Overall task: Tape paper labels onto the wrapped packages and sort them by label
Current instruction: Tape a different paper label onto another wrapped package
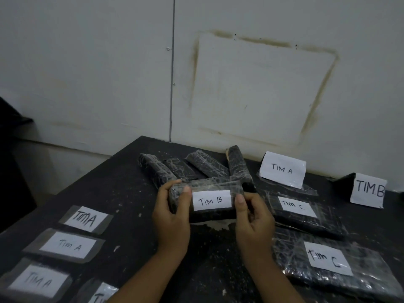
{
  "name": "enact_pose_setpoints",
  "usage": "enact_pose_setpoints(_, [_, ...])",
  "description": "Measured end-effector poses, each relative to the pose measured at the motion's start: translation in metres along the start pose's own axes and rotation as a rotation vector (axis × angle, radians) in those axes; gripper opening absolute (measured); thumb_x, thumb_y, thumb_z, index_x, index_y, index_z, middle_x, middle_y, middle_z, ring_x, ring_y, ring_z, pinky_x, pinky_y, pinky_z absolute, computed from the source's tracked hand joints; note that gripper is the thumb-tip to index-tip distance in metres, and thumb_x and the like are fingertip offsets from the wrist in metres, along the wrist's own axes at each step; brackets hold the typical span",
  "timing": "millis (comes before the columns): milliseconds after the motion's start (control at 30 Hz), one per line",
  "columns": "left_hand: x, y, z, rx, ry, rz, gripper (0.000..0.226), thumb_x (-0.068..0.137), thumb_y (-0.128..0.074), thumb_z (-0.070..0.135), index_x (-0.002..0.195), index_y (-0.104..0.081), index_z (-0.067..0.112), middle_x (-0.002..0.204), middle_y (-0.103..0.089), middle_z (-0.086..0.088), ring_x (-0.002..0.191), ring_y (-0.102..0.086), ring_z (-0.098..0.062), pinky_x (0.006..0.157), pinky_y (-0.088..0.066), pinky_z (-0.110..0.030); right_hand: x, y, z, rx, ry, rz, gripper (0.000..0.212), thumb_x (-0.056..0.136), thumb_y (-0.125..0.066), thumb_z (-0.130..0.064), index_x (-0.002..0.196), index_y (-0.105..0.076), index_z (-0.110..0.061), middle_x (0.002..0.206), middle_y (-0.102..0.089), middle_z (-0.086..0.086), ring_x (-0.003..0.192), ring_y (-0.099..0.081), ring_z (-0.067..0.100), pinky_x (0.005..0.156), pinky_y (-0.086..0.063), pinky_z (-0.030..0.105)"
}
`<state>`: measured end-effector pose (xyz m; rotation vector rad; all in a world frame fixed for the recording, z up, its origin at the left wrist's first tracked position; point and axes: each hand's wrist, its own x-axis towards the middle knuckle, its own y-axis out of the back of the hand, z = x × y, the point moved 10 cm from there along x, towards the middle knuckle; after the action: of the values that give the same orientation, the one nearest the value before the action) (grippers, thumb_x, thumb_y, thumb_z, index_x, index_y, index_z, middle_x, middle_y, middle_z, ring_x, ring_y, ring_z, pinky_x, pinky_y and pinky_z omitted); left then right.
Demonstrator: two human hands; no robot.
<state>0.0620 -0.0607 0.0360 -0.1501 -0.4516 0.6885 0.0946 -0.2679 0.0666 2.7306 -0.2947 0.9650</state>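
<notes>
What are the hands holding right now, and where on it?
The TIM B package: left hand grips its left end, right hand its right end.

Around the held package [212, 215], bare table [122, 186] lies open at 9 to 10 o'clock and at 6 o'clock, while a heap of packages [196, 167] blocks 12, stand-up cards [282, 169] 1 to 2, TIM C packages [306, 217] 3 to 4, and taped labels [67, 246] 8.

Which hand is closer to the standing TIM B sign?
Right. The right hand grips the held package at the end toward the standing TIM B sign; the left hand grips its far end.
</notes>
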Motion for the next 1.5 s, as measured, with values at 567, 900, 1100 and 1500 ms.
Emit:
enact_pose_setpoints(567, [0.032,0.025,0.005,0.076,-0.049,0.043,0.012,0.076,-0.063,0.029,0.085,-0.072,0.029,0.083,-0.072,0.008,0.077,-0.067,-0.004,0.059,-0.052,-0.014,-0.015,-0.015,-0.004,-0.045,0.053,-0.035,0.029,0.088,-0.049,-0.045,0.078,-0.057,-0.019,0.068,-0.053,-0.003,0.056,-0.046,0.010,0.050,-0.035,0.023])
enact_pose_setpoints(900, [0.022,-0.010,-0.015,0.165,0.166,-0.426,0.049,0.078,-0.057,0.064,0.122,-0.057,0.042,0.112,-0.065,0.015,0.097,-0.065,-0.001,0.072,-0.057,-0.024,-0.008,0.002,0.009,-0.023,-0.084,0.060,0.024,0.087,-0.051,-0.038,0.073,-0.058,-0.020,0.064,-0.056,0.002,0.057,-0.051,0.013,0.052,-0.041,0.030])
enact_pose_setpoints(1100, [0.013,-0.026,0.000,0.108,0.038,-0.603,0.054,0.088,-0.062,0.010,0.129,-0.044,0.042,0.124,-0.059,0.012,0.107,-0.062,-0.001,0.075,-0.054,-0.017,-0.002,0.017,0.009,0.013,-0.098,0.110,0.026,0.087,-0.051,-0.035,0.068,-0.055,-0.018,0.054,-0.047,0.005,0.049,-0.042,0.009,0.045,-0.033,0.024])
enact_pose_setpoints(1500, [0.003,-0.026,0.007,0.072,-0.031,-0.525,0.061,0.070,-0.059,0.008,0.121,-0.050,0.040,0.115,-0.061,0.009,0.102,-0.062,-0.001,0.074,-0.051,-0.012,-0.002,0.019,0.010,0.020,-0.124,0.148,0.025,0.091,-0.049,-0.042,0.074,-0.053,-0.025,0.059,-0.049,-0.005,0.053,-0.046,0.006,0.047,-0.034,0.020])
